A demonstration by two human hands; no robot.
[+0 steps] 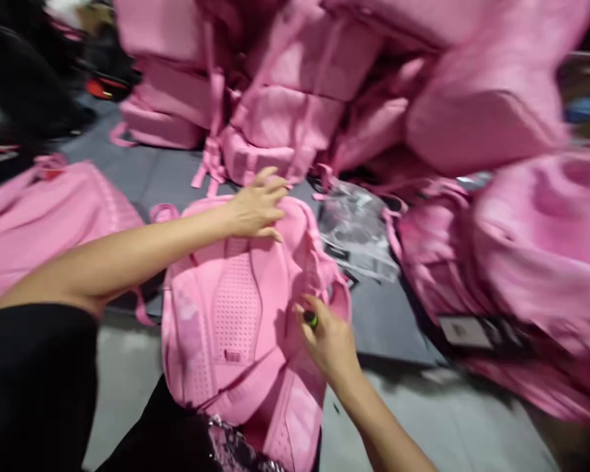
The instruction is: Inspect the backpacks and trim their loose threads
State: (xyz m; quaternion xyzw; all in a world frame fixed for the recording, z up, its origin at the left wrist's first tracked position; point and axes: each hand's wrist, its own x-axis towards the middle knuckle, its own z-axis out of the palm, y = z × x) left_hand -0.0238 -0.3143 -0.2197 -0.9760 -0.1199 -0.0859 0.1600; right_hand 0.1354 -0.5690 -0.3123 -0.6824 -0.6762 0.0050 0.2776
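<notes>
A pink backpack (236, 298) lies in front of me, its perforated back panel and shoulder straps facing up. My left hand (256, 208) reaches across its top end with the fingers spread, holding nothing. At the backpack's right side, my right hand (330, 341) is closed around a small black and bright green object (311, 319). Only the end of that object shows, so its kind cannot be made out. One shoulder strap is loose and twisted across the lower part of the bag.
Stacked pink backpacks (285, 118) rise at the back. More pink bags lie at the left (69, 203) and right (545, 229), one with a white tag (466, 331). A clear plastic bag (356, 219) rests on the grey table surface (388, 321). Dark bags (24, 85) sit far left.
</notes>
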